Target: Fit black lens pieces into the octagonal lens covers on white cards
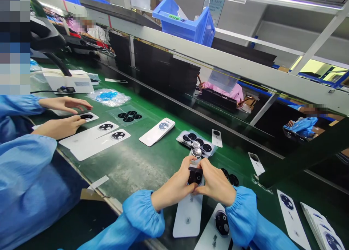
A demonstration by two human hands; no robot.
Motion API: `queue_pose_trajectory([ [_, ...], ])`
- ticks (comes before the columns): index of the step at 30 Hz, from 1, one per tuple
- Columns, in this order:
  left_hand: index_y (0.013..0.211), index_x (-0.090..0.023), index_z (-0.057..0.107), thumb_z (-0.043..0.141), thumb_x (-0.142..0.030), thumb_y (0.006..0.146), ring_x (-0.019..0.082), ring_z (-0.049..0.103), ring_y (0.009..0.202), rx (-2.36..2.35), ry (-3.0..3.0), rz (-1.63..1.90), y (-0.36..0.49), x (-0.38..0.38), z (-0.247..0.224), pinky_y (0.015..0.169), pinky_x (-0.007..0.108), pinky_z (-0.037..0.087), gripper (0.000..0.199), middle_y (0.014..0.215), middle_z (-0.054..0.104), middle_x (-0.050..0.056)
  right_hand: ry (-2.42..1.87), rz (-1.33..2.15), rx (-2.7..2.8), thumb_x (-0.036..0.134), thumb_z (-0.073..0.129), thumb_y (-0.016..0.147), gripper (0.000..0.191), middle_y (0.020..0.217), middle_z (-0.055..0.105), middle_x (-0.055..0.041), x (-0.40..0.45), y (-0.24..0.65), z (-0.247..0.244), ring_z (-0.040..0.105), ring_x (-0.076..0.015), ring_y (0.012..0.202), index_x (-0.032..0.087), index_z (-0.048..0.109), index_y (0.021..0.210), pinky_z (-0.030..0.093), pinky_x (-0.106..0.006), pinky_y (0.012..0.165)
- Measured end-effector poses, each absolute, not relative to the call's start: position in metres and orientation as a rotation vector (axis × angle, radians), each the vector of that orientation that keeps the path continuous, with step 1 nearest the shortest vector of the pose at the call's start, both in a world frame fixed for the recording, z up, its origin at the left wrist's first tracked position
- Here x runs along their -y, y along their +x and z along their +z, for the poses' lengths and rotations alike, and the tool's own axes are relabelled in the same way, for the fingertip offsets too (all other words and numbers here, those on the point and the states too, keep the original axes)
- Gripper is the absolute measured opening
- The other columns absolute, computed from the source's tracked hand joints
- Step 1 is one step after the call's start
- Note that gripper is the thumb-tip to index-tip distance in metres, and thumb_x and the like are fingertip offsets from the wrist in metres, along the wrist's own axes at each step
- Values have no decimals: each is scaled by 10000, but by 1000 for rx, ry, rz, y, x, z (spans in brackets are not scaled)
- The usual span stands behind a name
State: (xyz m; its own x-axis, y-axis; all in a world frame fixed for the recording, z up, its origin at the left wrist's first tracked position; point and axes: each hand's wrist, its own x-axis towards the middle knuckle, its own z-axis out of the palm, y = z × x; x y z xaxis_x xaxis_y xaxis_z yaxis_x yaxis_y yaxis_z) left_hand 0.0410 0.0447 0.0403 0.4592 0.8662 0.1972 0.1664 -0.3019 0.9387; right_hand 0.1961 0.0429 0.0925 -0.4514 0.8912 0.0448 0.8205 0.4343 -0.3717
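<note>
A glossy black disc point(194, 178) lies at the upper end of a smooth white panel point(188, 217), which has rounded corners and rests on the green worktop point(136, 166). The left hand point(171, 181) and right hand point(216, 182) curl in around the disc, thumbs meeting at its lower edge, probably to steady it evenly from both sides; whether they pinch it or only press, I cannot tell. Just beyond the fingers is a small container point(195, 155) with a shiny, round metal top. Behind it, more discs point(192, 136) lie in crinkled clear film, likely within easy reach. Stacked white panels point(321, 224) lean in overlapping layers at the right. A co-worker's hand point(60, 127) touches another panel point(92, 117).
</note>
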Motion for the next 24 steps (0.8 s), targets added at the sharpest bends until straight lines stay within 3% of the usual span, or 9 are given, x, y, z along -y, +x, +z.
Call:
queue_pose_trajectory([
  [8, 1248, -209, 225, 467, -82, 775, 174, 567, 908, -894, 1675, 941, 40, -40, 48, 815, 340, 475, 546, 1074, 522, 51, -1462, 300, 2429, 142, 614, 652, 331, 817, 493, 48, -42, 199, 87, 547, -161, 688, 239, 365, 848, 370, -260, 537],
  [14, 1077, -188, 514, 390, -203, 861, 187, 562, 945, -909, 1633, 860, 31, -36, 69, 843, 317, 454, 249, 1033, 605, 31, -1300, 66, 2492, 93, 676, 666, 395, 887, 521, 14, -35, 205, 90, 582, -176, 740, 232, 398, 910, 445, -279, 584],
  [18, 1073, -181, 586, 393, -273, 887, 177, 581, 862, -906, 1744, 811, 26, -38, 79, 759, 273, 470, 284, 968, 645, 22, -1198, -185, 2486, 84, 662, 702, 346, 845, 519, -7, -27, 206, 85, 574, -187, 693, 215, 428, 922, 456, -287, 555],
  [24, 1017, -186, 628, 409, -153, 832, 137, 561, 698, -887, 1955, 770, 19, -37, 90, 639, 220, 439, 289, 843, 656, -5, -1122, -349, 2482, 153, 545, 854, 155, 831, 534, -33, -18, 206, 79, 537, -182, 654, 191, 462, 979, 432, -298, 559],
])
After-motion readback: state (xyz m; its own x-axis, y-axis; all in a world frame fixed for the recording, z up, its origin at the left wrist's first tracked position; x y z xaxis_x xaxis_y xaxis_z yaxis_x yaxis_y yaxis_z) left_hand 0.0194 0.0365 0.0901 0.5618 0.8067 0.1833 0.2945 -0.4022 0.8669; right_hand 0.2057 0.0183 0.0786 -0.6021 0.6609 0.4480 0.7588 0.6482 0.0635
